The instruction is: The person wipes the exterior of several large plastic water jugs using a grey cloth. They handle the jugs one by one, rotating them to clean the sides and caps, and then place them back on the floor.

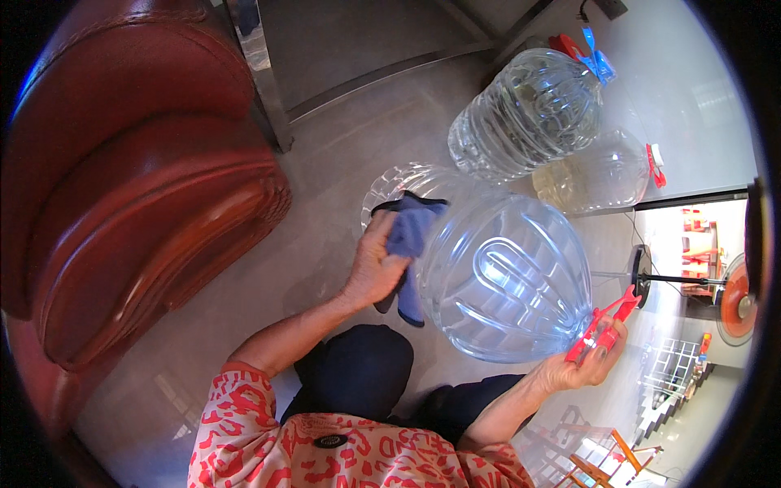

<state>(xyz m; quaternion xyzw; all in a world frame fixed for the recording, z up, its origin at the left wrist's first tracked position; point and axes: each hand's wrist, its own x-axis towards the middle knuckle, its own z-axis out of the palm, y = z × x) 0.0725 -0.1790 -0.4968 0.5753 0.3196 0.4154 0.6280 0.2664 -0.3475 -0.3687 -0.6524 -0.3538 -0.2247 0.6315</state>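
A large clear plastic water bottle [509, 287] lies tilted in front of my knees, its neck toward the lower right. My left hand [379, 259] grips a blue-grey cloth [412, 229] with dark edging against the bottle's side, near its base. Part of the cloth hangs below the fingers. At the neck, my right hand [589, 360] is closed around the red plastic handle [604, 335]. The bottle's mouth is partly hidden by the handle and fingers.
Beyond stand a filled clear bottle [528, 116] with a blue handle and another bottle [595, 174] with a red handle and white cap. A red leather sofa [146, 226] is at the left. A standing fan [737, 299] and wooden chair [595, 463] are to the right.
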